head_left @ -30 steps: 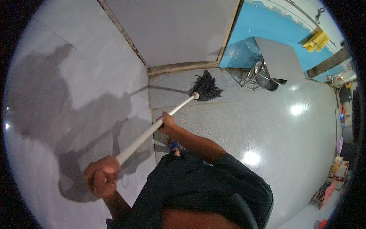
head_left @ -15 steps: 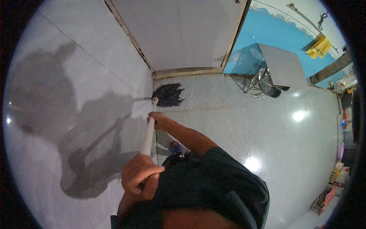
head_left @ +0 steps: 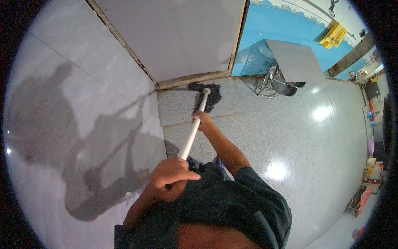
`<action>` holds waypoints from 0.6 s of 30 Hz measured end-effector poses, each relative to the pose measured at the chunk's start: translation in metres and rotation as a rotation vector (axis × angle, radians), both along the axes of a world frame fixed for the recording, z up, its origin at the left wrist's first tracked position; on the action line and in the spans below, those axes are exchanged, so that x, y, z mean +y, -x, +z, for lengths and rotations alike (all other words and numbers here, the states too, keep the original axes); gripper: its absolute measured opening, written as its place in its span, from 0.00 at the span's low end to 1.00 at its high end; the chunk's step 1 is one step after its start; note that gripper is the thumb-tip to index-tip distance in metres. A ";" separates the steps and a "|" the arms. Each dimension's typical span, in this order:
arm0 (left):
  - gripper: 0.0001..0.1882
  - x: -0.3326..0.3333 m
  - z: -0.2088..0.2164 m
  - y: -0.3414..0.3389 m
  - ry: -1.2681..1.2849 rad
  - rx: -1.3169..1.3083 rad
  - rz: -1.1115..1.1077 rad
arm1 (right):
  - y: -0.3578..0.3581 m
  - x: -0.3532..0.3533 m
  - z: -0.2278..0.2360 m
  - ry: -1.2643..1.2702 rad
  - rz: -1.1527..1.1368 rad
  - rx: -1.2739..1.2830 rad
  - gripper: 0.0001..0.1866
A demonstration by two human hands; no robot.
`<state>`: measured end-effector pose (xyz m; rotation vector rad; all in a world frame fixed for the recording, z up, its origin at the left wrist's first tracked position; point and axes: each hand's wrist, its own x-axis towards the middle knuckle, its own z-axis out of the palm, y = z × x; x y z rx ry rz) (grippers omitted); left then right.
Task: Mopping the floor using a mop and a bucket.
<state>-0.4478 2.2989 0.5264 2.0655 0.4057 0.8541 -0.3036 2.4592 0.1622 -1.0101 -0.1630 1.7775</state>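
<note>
A mop (head_left: 192,137) with a long white handle slants away from me toward the floor. Its dark, stringy mop head (head_left: 213,99) lies on the grey speckled floor (head_left: 298,133), just in front of the door sill. Wrapped around the upper end of the handle is my left hand (head_left: 171,176), its thumb lying along the top. My right hand (head_left: 202,121) grips the handle lower down, close above the mop head. Part of the strands is hidden behind the handle and my right hand.
A pale wall (head_left: 95,103) rises close on my left. Ahead stands a grey door (head_left: 174,41) in a worn frame. Right of it are a folding table (head_left: 294,62) with metal legs and a blue wall (head_left: 273,27) with a yellow cloth (head_left: 333,35). Assorted items line the far right.
The mop head has swung right, from the left wall's corner to in front of the door. Both hands have moved right with the handle, still gripping it.
</note>
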 end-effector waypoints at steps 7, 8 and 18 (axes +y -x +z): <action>0.08 0.009 -0.024 -0.030 0.051 -0.007 0.045 | -0.068 0.009 0.031 0.251 -0.254 0.161 0.10; 0.08 0.011 -0.026 -0.027 0.073 -0.016 0.099 | -0.065 0.013 0.029 0.217 -0.212 0.072 0.10; 0.11 -0.025 0.005 0.067 0.093 -0.023 0.681 | 0.118 0.019 0.032 0.294 0.088 0.233 0.06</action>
